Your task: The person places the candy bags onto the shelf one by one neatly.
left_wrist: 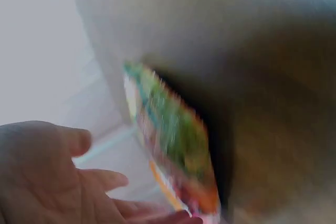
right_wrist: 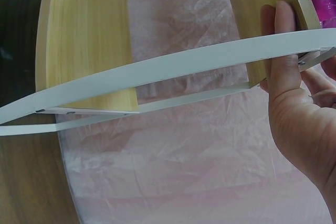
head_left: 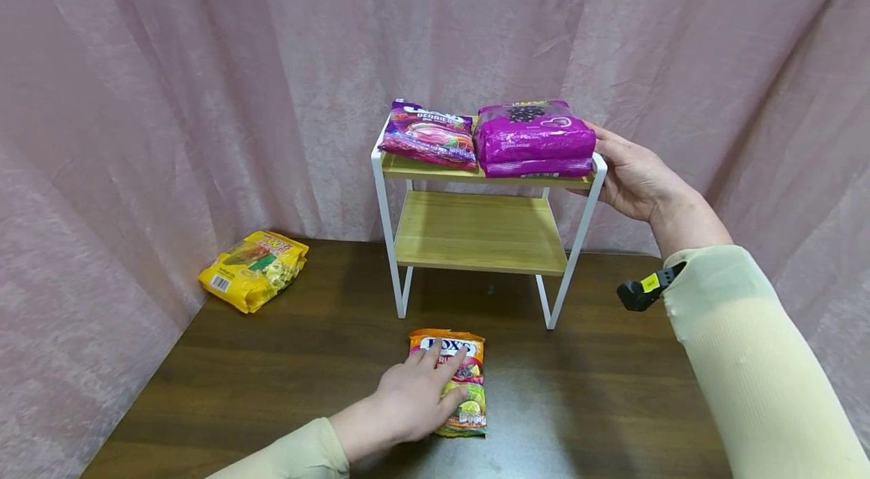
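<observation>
In front of shelf [head_left: 481, 231], holding nearer left hand [head_left: 412, 396] wide over pack [head_left: 472, 393] pointing lengthwise shelfward; gripping shelf with right hand [head_left: 637, 178].

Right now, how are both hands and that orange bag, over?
Left hand spread over orange bag, contact unclear. Right hand gripping rack at upper right. Bag on table, in front of rack. No obstacle seen beside bag.

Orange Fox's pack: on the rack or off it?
Off: the Fox's pack lies on the table, in front of the rack, left hand over it.
</observation>
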